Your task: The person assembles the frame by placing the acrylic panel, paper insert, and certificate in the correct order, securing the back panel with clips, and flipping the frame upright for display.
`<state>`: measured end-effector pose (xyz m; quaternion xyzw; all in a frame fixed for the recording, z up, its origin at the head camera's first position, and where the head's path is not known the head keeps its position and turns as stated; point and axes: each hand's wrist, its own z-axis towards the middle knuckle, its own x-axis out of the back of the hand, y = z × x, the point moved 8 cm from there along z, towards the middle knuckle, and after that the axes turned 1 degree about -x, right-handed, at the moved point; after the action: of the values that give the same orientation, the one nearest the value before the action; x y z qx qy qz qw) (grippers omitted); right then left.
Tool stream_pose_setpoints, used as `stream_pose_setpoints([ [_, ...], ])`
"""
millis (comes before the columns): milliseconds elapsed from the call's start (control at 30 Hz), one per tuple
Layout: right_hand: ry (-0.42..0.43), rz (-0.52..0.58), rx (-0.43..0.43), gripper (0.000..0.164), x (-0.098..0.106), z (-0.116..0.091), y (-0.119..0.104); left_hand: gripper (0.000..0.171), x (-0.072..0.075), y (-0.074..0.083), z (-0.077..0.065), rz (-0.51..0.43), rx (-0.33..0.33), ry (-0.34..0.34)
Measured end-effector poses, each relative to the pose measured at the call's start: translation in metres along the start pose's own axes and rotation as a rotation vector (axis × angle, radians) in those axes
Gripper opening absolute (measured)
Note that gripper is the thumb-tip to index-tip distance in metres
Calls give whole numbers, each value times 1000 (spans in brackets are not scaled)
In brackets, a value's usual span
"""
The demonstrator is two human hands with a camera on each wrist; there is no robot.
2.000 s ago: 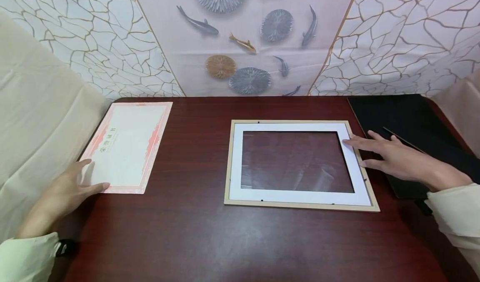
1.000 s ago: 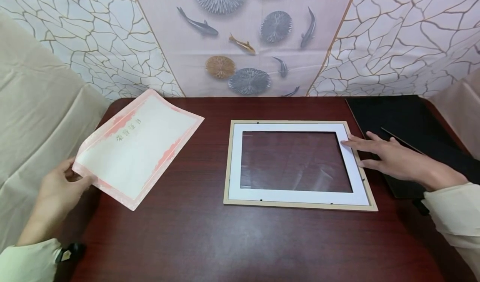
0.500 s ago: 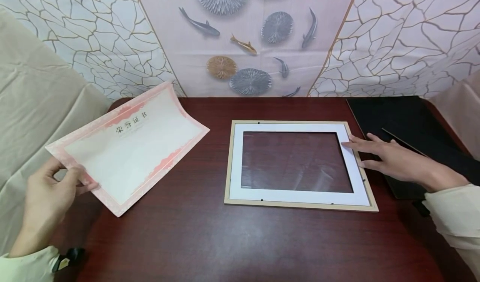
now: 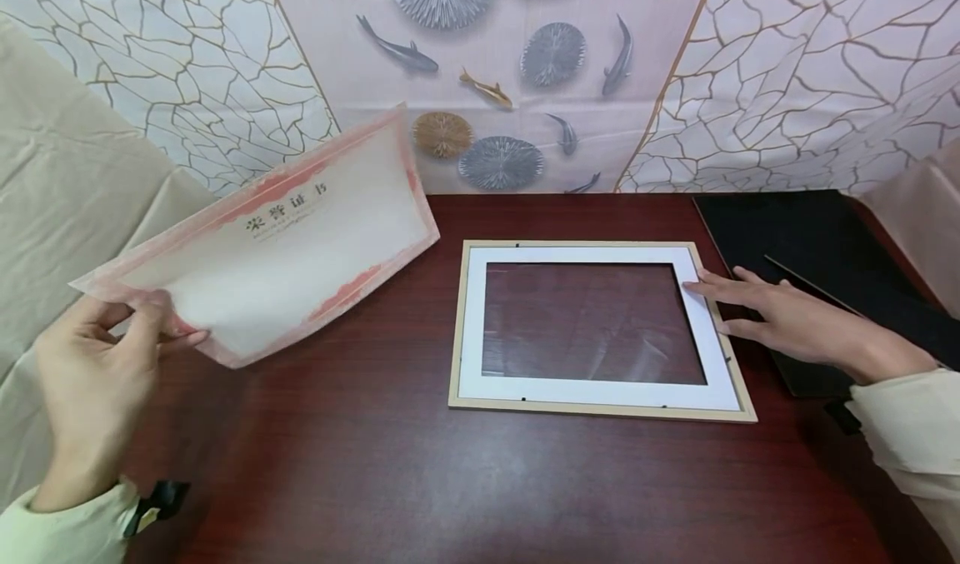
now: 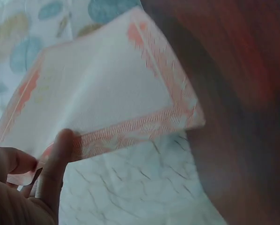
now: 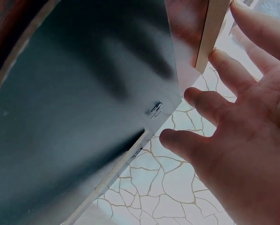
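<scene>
My left hand (image 4: 101, 372) pinches the near-left end of a certificate sheet (image 4: 315, 256), white with a pink patterned border and printed characters. Raised off the table, the sheet bows and tilts up toward the back. In the left wrist view, the thumb and fingers grip the edge of the certificate (image 5: 107, 89). A picture frame (image 4: 600, 415) lies flat mid-table, with a light wooden rim, a white mat and a transparent pane. On its right side rest the spread fingers of my right hand (image 4: 802, 318); in the right wrist view they touch the wooden rim (image 6: 211, 33).
Black backing boards (image 4: 780, 214) overlap at the right of the dark red table (image 4: 465, 481), partly beneath the right forearm. Small metal hangers (image 6: 156, 108) show on a board in the right wrist view. Patterned cloth (image 4: 487, 64) hangs behind the table.
From lying flat at the left, the certificate has been picked up by my left hand, lifted, turned and moved rightward. The right hand and picture frame have stayed in place.
</scene>
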<state>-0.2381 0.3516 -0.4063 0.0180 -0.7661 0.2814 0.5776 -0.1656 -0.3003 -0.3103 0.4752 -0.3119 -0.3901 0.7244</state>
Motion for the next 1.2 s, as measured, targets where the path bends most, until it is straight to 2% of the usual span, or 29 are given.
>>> stream_pose_setpoints([
  [67,9,5,6,62,0,0,0,12,-12,13,-3,-34,-104,-19],
  [167,7,12,3,63,0,0,1,13,-32,30,-9,-28,-244,-53],
  [233,14,14,8,64,0,-1,1,15,-45,38,-14,-37,-296,-70],
  [300,15,19,8,64,0,-1,1,16,-57,44,-16,22,-351,-73],
  [400,14,17,0,67,0,-1,0,19,-76,49,-19,44,-404,-96],
  [533,-16,1,-54,77,0,-2,0,21,-105,58,-23,22,-526,-143],
  [600,-27,27,-78,83,1,-2,2,25,-121,62,-26,2,-590,-167],
  [700,-22,75,-68,94,1,-1,1,27,-144,68,-35,3,-670,-188],
  [833,-6,103,-47,105,1,-1,1,24,-173,71,-48,-3,-780,-264],
  [933,-23,122,-97,109,0,-1,4,25,-189,69,-58,11,-874,-334],
  [1067,-41,114,-137,111,0,-2,6,43,-204,65,-73,72,-982,-427],
  [1200,-50,102,-134,110,0,-2,7,59,-218,60,-85,99,-1010,-541],
])
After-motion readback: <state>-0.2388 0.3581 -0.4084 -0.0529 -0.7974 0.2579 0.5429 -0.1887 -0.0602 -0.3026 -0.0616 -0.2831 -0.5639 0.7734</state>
